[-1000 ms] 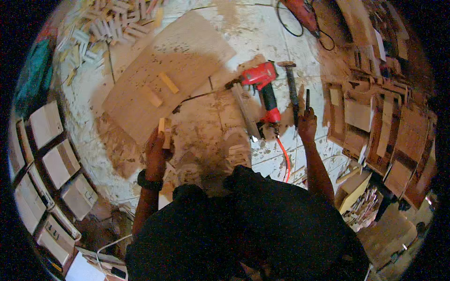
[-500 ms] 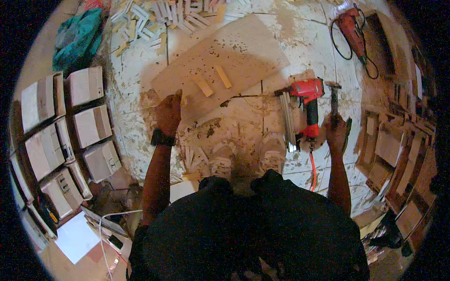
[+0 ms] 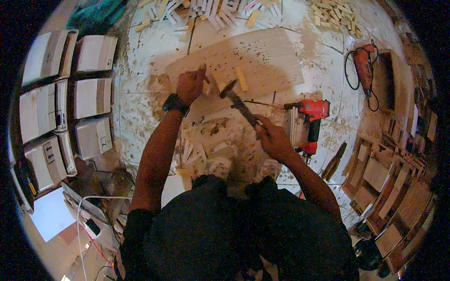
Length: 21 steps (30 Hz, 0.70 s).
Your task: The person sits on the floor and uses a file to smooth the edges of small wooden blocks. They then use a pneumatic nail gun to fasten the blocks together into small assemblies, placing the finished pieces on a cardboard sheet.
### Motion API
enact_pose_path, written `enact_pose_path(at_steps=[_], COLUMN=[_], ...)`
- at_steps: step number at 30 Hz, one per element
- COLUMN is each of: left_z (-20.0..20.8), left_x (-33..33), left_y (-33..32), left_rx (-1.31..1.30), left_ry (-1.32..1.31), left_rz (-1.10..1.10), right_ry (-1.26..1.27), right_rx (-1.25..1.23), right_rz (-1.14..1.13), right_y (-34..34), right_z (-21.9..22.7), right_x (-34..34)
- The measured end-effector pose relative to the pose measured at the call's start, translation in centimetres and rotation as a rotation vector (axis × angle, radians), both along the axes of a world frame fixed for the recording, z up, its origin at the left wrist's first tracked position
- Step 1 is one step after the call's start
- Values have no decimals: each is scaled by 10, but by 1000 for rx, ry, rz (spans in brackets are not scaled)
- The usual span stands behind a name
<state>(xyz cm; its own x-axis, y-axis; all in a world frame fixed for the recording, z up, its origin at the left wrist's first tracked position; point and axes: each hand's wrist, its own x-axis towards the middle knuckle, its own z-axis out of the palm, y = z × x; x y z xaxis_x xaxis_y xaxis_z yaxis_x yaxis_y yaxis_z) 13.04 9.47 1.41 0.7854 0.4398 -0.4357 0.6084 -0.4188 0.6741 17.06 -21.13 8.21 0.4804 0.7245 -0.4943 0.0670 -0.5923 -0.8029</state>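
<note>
My right hand [image 3: 274,139] is wrapped round the handle of a hammer [image 3: 243,108]. The hammer's head hangs over a flat wooden board [image 3: 276,58] on the floor, beside two small wood strips, the right-hand strip [image 3: 241,78] and the left-hand strip [image 3: 216,79]. My left hand [image 3: 191,85], with a dark watch on its wrist, is over the board's left part, close to the left strip. Its fingers are curled in; whatever they may hold is too small to make out. Dark specks are scattered on the board.
A red and black nail gun [image 3: 313,117] lies right of the board, near a long dark pointed object [image 3: 335,161]. A red corded power tool [image 3: 363,65] is farther right. Wood offcuts [image 3: 335,16] pile up at the back. Cardboard boxes [image 3: 93,98] stand at left.
My right hand has brought the hammer leftward from beyond the nail gun to over the board. My left hand has shifted onto the board, nearer the strips. The view has turned slightly.
</note>
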Motion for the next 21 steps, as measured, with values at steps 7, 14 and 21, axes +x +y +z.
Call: enact_pose_path(at_steps=[7,14,21], left_z=[-21,-58,-66], left_x=[3,-3,-8], left_y=[11,4,22], left_rx=[67,710,256], left_ry=[-200,-670,-830], left_rz=[0,-257,-352], right_ry=[-212,-692,-166], right_rx=[61,177,-155], right_rz=[60,-59,189], right_y=[50,52,50], right_z=[-6,-7,4], right_x=[-13,-9,-9])
